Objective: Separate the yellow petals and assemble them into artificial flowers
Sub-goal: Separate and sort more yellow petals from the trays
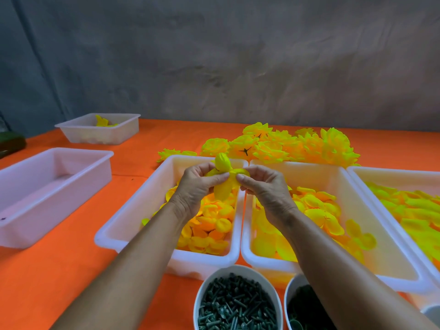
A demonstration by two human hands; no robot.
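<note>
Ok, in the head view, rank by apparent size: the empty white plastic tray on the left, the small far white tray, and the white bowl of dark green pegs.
1. Empty white plastic tray.
2. White bowl of dark green pegs, though nearness inflates it.
3. Small far white tray, shrunk by distance.

Above two white plastic trays of loose yellow fabric petals (209, 225), the left hand (195, 186) and right hand (266, 189) pinch a partly built yellow flower (225, 179) between fingertips. Finished yellow artificial flowers (285, 145) lie heaped behind on the orange surface (59, 270). A white bowl of dark green plastic stems (235, 306) sits nearest.
</note>
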